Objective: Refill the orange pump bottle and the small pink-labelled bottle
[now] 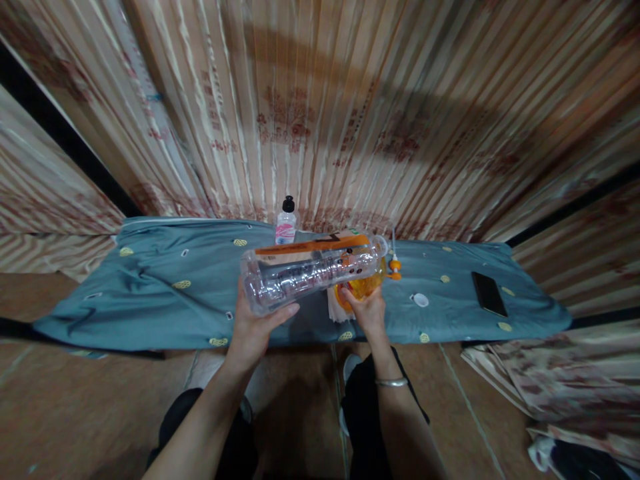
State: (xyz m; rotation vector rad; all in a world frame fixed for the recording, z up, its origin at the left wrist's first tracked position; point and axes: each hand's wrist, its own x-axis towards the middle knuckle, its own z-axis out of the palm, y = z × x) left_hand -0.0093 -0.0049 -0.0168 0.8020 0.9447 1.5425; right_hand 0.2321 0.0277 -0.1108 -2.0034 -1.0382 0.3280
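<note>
My left hand (pixel 253 333) is wrapped round the base end of a large clear plastic bottle (pixel 305 280) with an orange label. That bottle lies tilted nearly sideways in the air, its uncapped mouth toward the right. Below the mouth, my right hand (pixel 369 310) grips a bottle of yellow-orange liquid (pixel 367 285), whose upper part is partly hidden by the clear bottle. Whether the two bottles touch, I cannot tell. Just right of them, an orange and white pump head (pixel 395 268) lies on the cloth. Something pale, like paper (pixel 340 315), shows under the bottles.
A blue-green cloth (pixel 165 313) with yellow prints covers the narrow table. At the back stands a small bottle with a black cap (pixel 285 223). To the right are a small white oval (pixel 420 300), possibly printed, and a black phone (pixel 489 293). Patterned curtains (pixel 310 113) hang behind.
</note>
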